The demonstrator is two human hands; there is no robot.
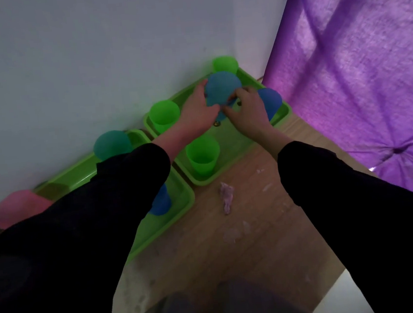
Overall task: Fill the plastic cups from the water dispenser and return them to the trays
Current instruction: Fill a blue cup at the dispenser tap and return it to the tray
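While the view tips down over a wooden worktop (233, 232) scattered with pale scraps and a crumpled pinkish bit (227, 197), a plain grey-white wall (75, 55) runs along the far edge and a purple cloth (358, 63) hangs at the right. Two green trays sit side by side against the wall, nearly touching: the right tray (234, 138) and the left tray (176, 218), partly under a dark sleeve. Both hands are over the right tray! The left hand (196, 110) wraps the blue cup (222, 88) from the left, and the right hand (246, 108) pinches it from the right, fingers curled onto its side. That cup is tilted, its long axis leaning toward the camera, its rounded end facing up at us; mouth or base, I cannot tell. Around it in the right tray stand three green cups, far (225, 65), left (165, 116) and near (203, 156), the near one upright with its mouth up, plus another blue one (271, 101) just behind the right hand. The left tray carries a teal cup (112, 144) and a blue cup (160, 203); something pink (19, 207) sits at its far left
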